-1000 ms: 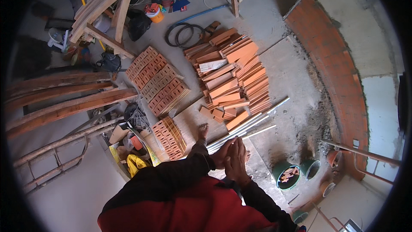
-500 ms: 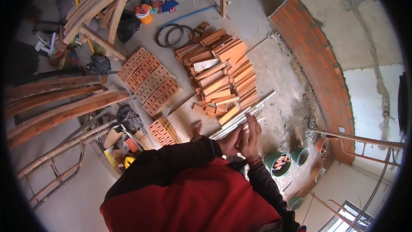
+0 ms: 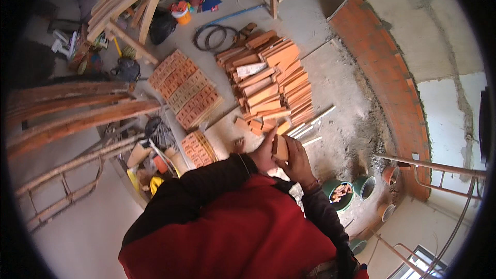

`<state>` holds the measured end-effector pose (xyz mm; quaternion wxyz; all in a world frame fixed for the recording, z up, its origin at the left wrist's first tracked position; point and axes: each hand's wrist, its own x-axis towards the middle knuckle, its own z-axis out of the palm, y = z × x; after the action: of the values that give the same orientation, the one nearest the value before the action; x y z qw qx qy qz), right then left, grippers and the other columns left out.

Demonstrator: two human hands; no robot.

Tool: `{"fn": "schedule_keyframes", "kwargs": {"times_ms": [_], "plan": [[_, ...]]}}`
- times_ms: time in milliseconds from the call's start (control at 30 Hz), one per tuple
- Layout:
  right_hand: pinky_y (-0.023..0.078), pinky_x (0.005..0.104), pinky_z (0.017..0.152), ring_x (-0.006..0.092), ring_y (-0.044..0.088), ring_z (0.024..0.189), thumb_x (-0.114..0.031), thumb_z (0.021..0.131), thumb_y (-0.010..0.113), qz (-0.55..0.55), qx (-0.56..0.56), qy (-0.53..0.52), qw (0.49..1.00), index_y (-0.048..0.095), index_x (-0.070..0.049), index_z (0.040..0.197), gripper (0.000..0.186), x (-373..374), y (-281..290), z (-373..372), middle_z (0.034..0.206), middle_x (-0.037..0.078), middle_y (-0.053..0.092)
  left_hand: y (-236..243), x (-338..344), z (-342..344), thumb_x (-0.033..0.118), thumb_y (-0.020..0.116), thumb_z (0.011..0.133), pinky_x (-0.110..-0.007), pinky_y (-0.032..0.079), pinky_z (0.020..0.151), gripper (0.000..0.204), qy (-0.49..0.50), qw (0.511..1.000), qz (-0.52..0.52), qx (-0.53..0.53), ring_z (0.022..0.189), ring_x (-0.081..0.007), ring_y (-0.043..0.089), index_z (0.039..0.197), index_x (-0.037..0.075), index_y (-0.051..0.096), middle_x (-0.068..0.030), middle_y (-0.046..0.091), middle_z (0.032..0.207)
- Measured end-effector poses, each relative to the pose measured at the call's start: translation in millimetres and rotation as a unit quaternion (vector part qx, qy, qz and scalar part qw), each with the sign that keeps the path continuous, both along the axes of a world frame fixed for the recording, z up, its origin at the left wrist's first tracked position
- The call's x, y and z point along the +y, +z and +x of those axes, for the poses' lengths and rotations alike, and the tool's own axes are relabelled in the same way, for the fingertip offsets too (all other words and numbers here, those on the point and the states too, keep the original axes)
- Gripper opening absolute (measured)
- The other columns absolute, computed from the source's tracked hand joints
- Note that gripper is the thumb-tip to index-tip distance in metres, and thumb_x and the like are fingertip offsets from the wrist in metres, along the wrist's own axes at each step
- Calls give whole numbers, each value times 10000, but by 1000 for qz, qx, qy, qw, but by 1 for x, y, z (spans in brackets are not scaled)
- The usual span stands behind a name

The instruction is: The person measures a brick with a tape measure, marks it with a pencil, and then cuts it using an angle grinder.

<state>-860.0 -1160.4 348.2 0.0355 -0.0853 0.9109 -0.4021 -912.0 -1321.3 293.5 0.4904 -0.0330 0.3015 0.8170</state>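
My left hand [image 3: 264, 154] and my right hand [image 3: 299, 164] are together at chest height, both closed on a small tan rectangular block [image 3: 280, 147], possibly a piece of brick or tile. Below them on the floor lie long white strips [image 3: 322, 115] and a pile of loose terracotta pieces [image 3: 276, 80]. A bare foot [image 3: 238, 145] shows just left of my hands, near a stack of hollow bricks [image 3: 199, 150].
A larger brick stack [image 3: 183, 85], curved timbers [image 3: 82, 108] and metal scaffold frames [image 3: 62, 178] are on the left. Right are green buckets [image 3: 364, 188], rubble [image 3: 361, 139], a curved brick band [image 3: 377, 67] and a metal pole [image 3: 423, 160]. Black hose coils [image 3: 212, 39] lie behind.
My hands rose from near the lower middle and parted slightly; the tan block now shows between them, where earlier the fingers were pressed together with nothing visible.
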Motion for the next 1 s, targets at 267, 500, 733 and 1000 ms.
{"fn": "schedule_keyframes", "kwargs": {"times_ms": [267, 500, 733, 1000], "plan": [[525, 394, 715, 236, 580, 770, -380, 970, 603, -240, -245, -230, 911, 503, -14, 1271, 485, 47, -224, 60, 868, 105, 551, -90, -75, 12, 450, 558, 982, -417, 515, 891, 528, -210, 589, -503, 596, 968, -362, 671, 1205, -25, 615, -214, 682, 1089], [503, 555, 830, 273, 578, 725, -526, 985, 457, -478, -475, -372, 639, 522, -93, 705, 519, 21, -308, 3, 627, 79, 518, -182, -197, 18, 671, 537, 886, -448, 479, 996, 818, -286, 649, -674, 207, 1187, -409, 602, 1329, -17, 550, -277, 632, 1236], [479, 416, 758, 234, 546, 753, -643, 967, 469, -391, -516, -477, 595, 616, -55, 640, 688, -25, -561, -54, 726, 91, 658, -258, -150, -72, 557, 589, 930, -413, 438, 1085, 862, -549, 432, -702, 138, 1300, -357, 528, 1485, -35, 298, -281, 511, 1392], [531, 417, 690, 300, 652, 824, -351, 887, 601, 21, -522, -283, 804, 640, -81, 1120, 359, -27, -765, -101, 873, 144, 705, -614, -106, -191, 403, 478, 995, -428, 424, 1049, 502, -203, 489, -789, 313, 1229, -302, 547, 1355, 54, 473, -177, 586, 1296]]}}
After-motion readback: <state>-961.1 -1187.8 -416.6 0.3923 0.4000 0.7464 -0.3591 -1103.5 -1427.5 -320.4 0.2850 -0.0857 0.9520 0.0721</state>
